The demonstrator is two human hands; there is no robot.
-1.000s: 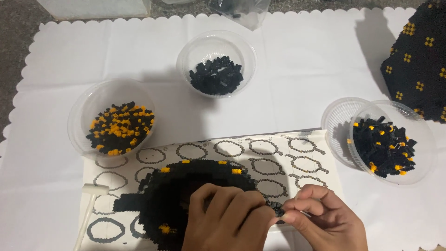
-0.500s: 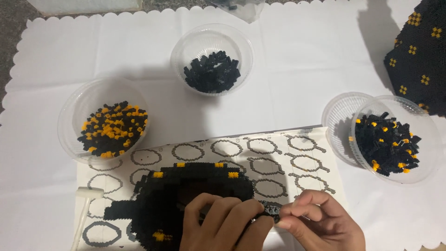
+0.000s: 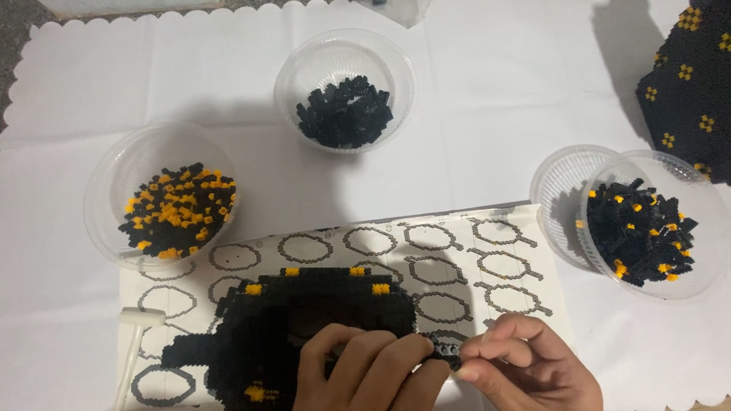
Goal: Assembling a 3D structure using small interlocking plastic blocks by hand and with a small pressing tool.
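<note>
Hands meet at the near edge, six o'clock in the view. Left hand (image 3: 365,369) lies curled over the black block model (image 3: 304,335), fingertips bent down onto its right-hand end. Right hand (image 3: 525,361) comes in from four o'clock, thumb and forefinger pinching a short black brick strip (image 3: 445,352), and that strip sits right between the two hands, touching the model's right edge. Model itself rests on the printed instruction sheet (image 3: 457,259), orange studs dotted along its top rim. Out at eight o'clock, a small white hammer (image 3: 137,323) lies on the sheet's left edge. Further on, at ten o'clock, a clear bowl of black and orange bricks (image 3: 164,198). At two o'clock, stacked clear bowls of mostly black bricks (image 3: 647,224). Twelve o'clock, a clear bowl of all-black bricks (image 3: 345,91). Far right corner, a tall black built piece with orange dots (image 3: 689,84), all on the white scalloped cloth (image 3: 472,114).
</note>
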